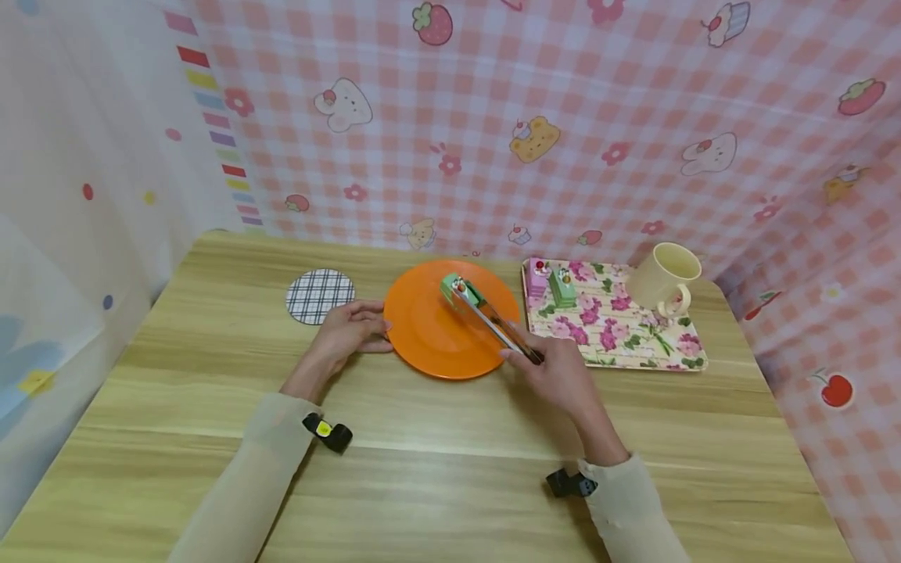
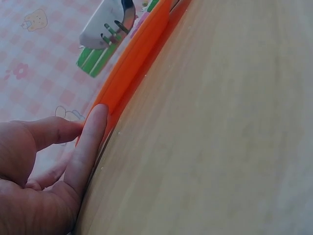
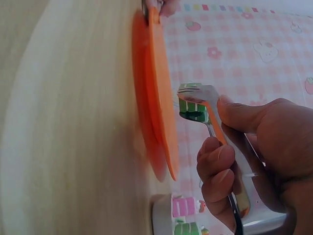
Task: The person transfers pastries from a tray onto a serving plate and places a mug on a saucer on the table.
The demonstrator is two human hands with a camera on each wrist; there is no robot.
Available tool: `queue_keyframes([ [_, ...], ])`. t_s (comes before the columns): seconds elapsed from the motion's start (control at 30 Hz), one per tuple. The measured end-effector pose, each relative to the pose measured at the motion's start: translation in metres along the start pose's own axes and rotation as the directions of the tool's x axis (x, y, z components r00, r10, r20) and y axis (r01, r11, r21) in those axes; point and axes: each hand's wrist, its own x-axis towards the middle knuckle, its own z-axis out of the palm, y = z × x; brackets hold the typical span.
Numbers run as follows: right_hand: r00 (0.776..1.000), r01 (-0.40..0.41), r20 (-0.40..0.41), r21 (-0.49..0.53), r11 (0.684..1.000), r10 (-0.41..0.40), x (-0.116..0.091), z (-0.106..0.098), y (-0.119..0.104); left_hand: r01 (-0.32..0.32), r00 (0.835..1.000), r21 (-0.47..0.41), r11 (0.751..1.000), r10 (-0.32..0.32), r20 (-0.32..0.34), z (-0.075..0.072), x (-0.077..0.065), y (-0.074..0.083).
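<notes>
My right hand [image 1: 559, 375] grips metal serving tongs [image 1: 498, 322], with one forked end and one spoon-like end. Between the tips is a green layered toy cake slice [image 1: 450, 291] with a red-and-white topping. In the right wrist view the slice [image 3: 190, 105] is held above the orange plate [image 3: 166, 107], apart from its surface. At the plate's left rim, my left hand [image 1: 345, 336] pinches the edge, the rim lying between thumb [image 2: 90, 142] and fingers.
A floral tray [image 1: 633, 356] to the plate's right bears a pink cake slice [image 1: 536, 280], a green one [image 1: 563, 289] and a cream mug [image 1: 662, 274]. A checked round coaster [image 1: 320, 297] lies behind my left hand. Patterned cloth [image 1: 457, 117] hangs behind the wooden table [image 1: 436, 485].
</notes>
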Motion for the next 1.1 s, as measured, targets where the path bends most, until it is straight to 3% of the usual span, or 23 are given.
queue_keyframes([
  [0.67, 0.994, 0.084, 0.078, -0.024, 0.996, -0.082, -0.004, 0.023, -0.013, -0.003, 1.0, 0.003, 1.0, 0.003, -0.013, 0.004, 0.0, 0.004],
  [1.1, 0.991, 0.054, 0.123, -0.023, 0.998, -0.051, -0.005, 0.021, -0.015, 0.009, 1.0, 0.012, 1.0, -0.009, -0.028, 0.004, 0.0, 0.001],
])
